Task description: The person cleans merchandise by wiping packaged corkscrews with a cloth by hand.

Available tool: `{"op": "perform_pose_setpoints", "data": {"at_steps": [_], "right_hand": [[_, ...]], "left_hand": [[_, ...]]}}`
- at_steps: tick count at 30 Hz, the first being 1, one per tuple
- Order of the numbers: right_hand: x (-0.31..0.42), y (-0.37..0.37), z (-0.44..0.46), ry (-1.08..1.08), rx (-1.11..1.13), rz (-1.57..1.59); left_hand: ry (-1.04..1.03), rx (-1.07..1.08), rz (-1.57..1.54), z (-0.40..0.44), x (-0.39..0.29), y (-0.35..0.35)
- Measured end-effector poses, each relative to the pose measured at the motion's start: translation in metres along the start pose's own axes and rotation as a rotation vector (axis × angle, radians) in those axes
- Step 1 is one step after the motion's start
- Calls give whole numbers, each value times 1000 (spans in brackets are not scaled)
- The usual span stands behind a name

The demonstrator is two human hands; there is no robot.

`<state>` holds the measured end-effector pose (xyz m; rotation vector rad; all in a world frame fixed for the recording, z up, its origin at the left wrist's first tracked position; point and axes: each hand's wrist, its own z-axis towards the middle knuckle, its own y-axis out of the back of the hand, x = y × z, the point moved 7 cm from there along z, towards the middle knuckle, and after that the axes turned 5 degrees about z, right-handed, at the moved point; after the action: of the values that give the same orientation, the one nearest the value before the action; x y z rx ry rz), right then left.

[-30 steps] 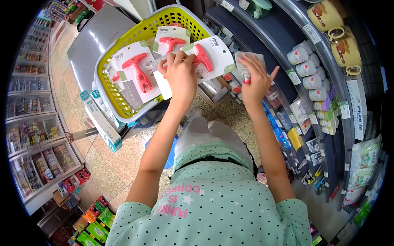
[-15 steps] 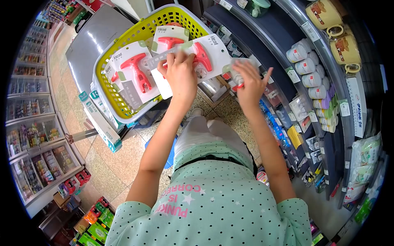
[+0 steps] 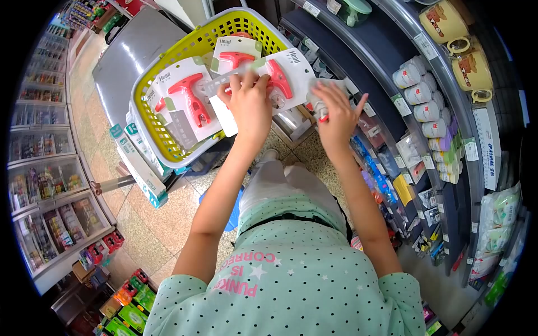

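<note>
My left hand [image 3: 250, 109] is closed on the lower edge of a white card pack [image 3: 300, 70], which holds a red T-shaped tool that looks like a peeler. This pack lies tilted across the right side of a yellow-green basket [image 3: 147, 131] with a grey rim. Similar red-tool packs, one on the left [image 3: 190, 95] and one behind [image 3: 235, 53], rest in the basket. Right of the held pack, my right hand [image 3: 336, 115] is blurred, its fingers bent together with the little finger raised. Something greyish with a bit of red shows under those fingers; its kind is unclear.
Curved dark shelves [image 3: 381, 61] run along my right, carrying white cups [image 3: 417, 92] and cream mugs [image 3: 472, 64]. A grey metal surface [image 3: 134, 50] is behind the basket. White-and-teal boxes [image 3: 137, 168] stand at its left. Display cases [image 3: 50, 179] line the far left.
My right hand has shifted slightly left, closer to the held pack's edge, with the greyish-red thing. My left hand still grips the pack; the whole view has shifted slightly.
</note>
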<state>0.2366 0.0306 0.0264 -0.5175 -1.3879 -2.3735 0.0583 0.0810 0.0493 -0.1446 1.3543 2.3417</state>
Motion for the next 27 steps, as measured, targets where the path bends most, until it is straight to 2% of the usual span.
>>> {"op": "perform_pose_setpoints", "data": {"at_steps": [3,9,13,16,23,27], "right_hand": [[-25,10,7,-83,-27,-50],[-43,23,2,-145,-93,82],[-43,22,-6,-191,-82,140],[-43,20,-11,-186,-76,168],[-34,27,-17,-191,-82,243],[-30,41,-15,-181,-141,326]], "left_hand": [[-39,-5,64,-3,1,-1],[-70,69,-83,-22,-3,17],[-120,247,-10,-31,-6,21],[-168,218,36,-38,1,15],[-269,-62,-119,-46,3,33],[-255,-227,-83,-36,-7,66]]}}
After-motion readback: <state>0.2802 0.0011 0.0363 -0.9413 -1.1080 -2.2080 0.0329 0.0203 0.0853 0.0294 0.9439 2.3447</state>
